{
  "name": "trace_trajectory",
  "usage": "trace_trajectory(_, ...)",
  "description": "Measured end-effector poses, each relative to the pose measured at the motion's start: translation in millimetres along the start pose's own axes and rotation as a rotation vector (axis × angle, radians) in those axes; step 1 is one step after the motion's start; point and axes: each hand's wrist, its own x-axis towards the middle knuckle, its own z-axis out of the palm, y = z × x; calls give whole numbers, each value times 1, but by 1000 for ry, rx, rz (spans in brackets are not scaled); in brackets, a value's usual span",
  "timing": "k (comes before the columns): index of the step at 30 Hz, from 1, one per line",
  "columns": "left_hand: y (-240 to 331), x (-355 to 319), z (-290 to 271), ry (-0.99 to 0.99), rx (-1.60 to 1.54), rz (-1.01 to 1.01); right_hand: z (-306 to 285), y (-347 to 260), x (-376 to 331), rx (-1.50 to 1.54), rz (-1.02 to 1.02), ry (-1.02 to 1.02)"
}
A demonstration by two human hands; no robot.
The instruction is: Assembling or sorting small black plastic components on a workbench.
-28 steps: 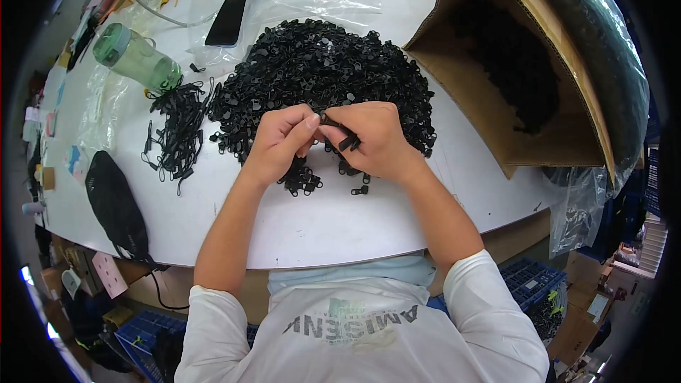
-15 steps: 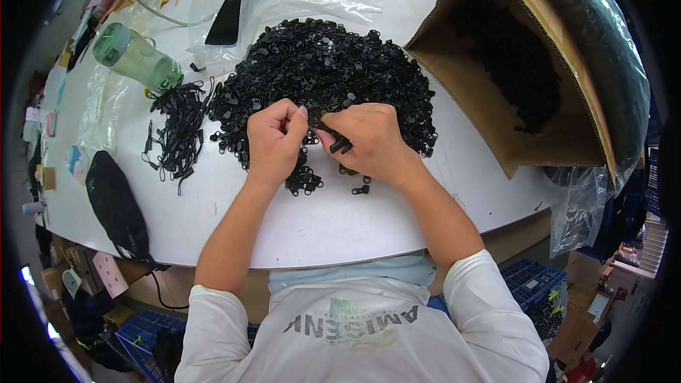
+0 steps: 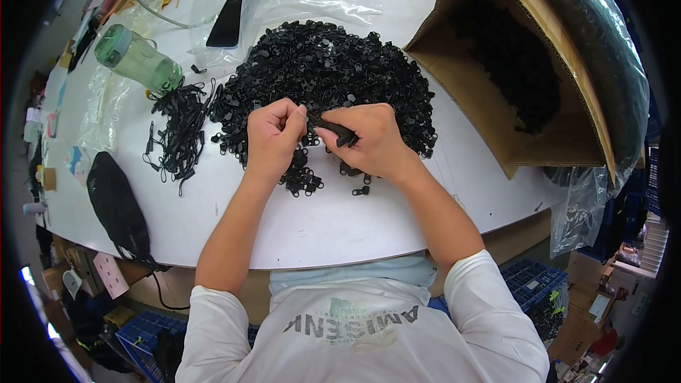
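1. The left hand [image 3: 273,135] and right hand [image 3: 369,138] meet at the centre of the frame, just in front of a big heap [image 3: 326,74] of small black parts, so fresh parts are within easy reach.
2. The right hand grasps a slim black piece [image 3: 333,130], which sticks out toward the left hand. The left hand's fingers pinch at its tip, probably a second small part, though it is too small to tell.
3. The heap looks like hard, glossy, looped bits; a few strays lie on the bench [image 3: 319,227] below the hands.
4. Left of the heap sits a bundle of cords [image 3: 177,131], thin and limp, kept apart from the loose parts.
5. At upper left lie a green bottle [image 3: 138,60] on its side and a dark phone [image 3: 227,18] on clear plastic sheet.
6. A cardboard box [image 3: 525,78], tipped open toward the heap at upper right, holds more black parts.
7. A black pouch [image 3: 117,206] rests at the bench's left edge.
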Motion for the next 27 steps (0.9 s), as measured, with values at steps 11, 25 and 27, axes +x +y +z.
trace_trajectory(11,-4,4,-7,-89,59,-58,2,3,-1,-11,-59,12)
trace_trajectory(25,5,1,-1,-74,-22,79,2,1,0,3,-63,25)
trace_trajectory(27,3,2,0,-88,-17,130,4,3,0,-1,-53,42)
